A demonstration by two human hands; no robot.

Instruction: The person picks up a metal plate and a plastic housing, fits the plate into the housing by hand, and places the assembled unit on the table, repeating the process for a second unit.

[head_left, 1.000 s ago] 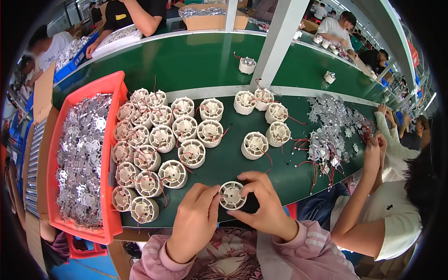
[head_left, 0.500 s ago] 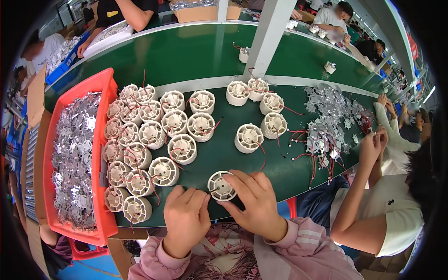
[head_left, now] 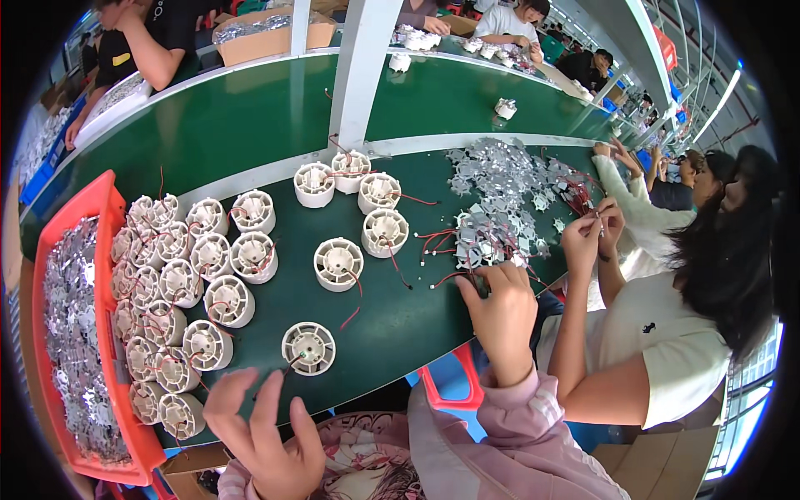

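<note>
A round white plastic housing [head_left: 308, 348] with spokes and a short dark lead stands near the front edge of the green table. My left hand [head_left: 271, 446] is just in front of it, fingers spread and holding nothing. My right hand [head_left: 504, 321] is at the near edge of a pile of silvery metal plates [head_left: 492, 225] with red wires. Its fingers curl down onto the wires, and the fingertips are hidden, so what they grip cannot be made out. Another white housing [head_left: 338, 264] with a red lead sits between the pile and the left group.
Several white housings [head_left: 229, 301] crowd the left beside a red bin [head_left: 104, 333] of metal plates. More housings [head_left: 314, 184] stand by a grey post [head_left: 358, 75]. A co-worker's hands [head_left: 592, 229] work right of the pile. Behind runs a green belt [head_left: 250, 108].
Both hands have let go of the white housing, which now stands alone on the table. My right hand has moved right to the metal plates; my left has opened. The view has shifted right.
</note>
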